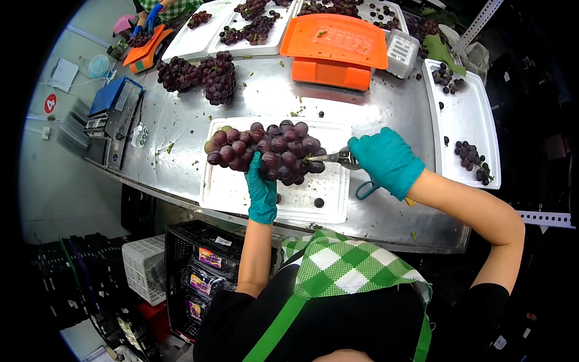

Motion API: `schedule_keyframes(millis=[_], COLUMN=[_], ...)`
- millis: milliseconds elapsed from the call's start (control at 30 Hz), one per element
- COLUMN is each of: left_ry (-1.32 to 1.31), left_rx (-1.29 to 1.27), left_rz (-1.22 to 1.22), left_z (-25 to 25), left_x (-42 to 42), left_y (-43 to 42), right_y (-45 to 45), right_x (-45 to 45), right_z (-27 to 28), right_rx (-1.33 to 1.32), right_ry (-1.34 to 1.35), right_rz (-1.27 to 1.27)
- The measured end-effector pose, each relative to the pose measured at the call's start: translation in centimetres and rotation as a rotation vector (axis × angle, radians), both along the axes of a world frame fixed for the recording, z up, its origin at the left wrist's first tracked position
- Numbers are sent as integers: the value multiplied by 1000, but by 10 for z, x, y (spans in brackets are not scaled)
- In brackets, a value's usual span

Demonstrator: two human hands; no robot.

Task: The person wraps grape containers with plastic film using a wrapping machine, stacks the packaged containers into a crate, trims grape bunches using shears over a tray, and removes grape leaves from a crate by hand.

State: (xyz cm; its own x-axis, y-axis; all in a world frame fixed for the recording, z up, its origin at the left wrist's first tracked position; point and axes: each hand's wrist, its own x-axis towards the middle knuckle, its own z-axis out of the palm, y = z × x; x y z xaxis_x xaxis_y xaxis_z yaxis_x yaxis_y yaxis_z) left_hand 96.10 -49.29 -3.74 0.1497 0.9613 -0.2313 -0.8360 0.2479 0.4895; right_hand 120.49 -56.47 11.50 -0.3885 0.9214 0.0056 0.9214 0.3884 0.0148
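A large bunch of dark red grapes [278, 148], with a few greenish ones at its left end, is held over a white tray [223, 194]. My left hand [262, 192], in a teal glove, grips the bunch from below, its fingers partly hidden by the grapes. Gloved in teal too, my right hand [389, 161] is closed round small scissors [330, 157], whose blade tips touch the right end of the bunch. Loose grapes [319, 203] lie in the tray under the bunch.
An orange scale [332, 73] stands behind the tray on the metal table [271, 78]. More bunches [219, 78] lie at the back left. At the right is a white tray [449, 130] with grapes. A co-worker's blue-gloved hands [151, 18] are at the far left, by another orange scale [143, 55].
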Motion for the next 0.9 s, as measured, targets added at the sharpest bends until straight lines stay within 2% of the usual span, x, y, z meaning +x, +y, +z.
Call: schedule_keyframes(millis=[100,300,333,467,567,600,667,900], left_ry=[-70,-297,-248,-320,443,619,660,483], left_rx=[-46,48,57,126,375,424,461,438], left_rz=[-10,-108,-67,-59,122,163,146,183], left_z=[-3,7,9,18,-5,-9,-5,27], left_x=[-4,-13,-11,-11,-12,-12,-15,-11], left_y=[2,3,3,3,9,7,0,-10], right_y=[-12,-42,-47,-55,-56,-56,-56,-60], right_x=[9,8,10,0,-3,-5,-8,-12], right_z=[-3,-5,-20,-22,-22,-19,-13,-14], right_rx=[-60,-203,-139,-164,-170,-199,-263,-190], right_ry=[16,417,542,730,765,779,804,836], right_rz=[-79,-299,-305,-421,-408,-416,-433,-349])
